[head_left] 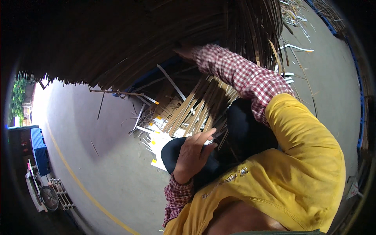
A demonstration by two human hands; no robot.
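Note:
My left hand (192,154) rests over my left knee, its fingers stretched out and holding nothing. Beyond its fingertips lies a loose bundle of long, flat, brown dried-leaf strips (188,109). My right arm, in a red-and-white checked sleeve, reaches forward across the strips. At its end, my right hand (186,51) is against or just in front of a big dark stack of dried leaf strips, like thatch (129,47). Shadow and blur hide its fingers, so I cannot make out a grip.
White strip scraps with orange ends (158,139) litter the grey floor (105,145) before my knees. More scraps (295,47) lie at the far right. Blue pallets (39,150) and a wheel (49,197) stand at the left, past a yellow floor line (74,178).

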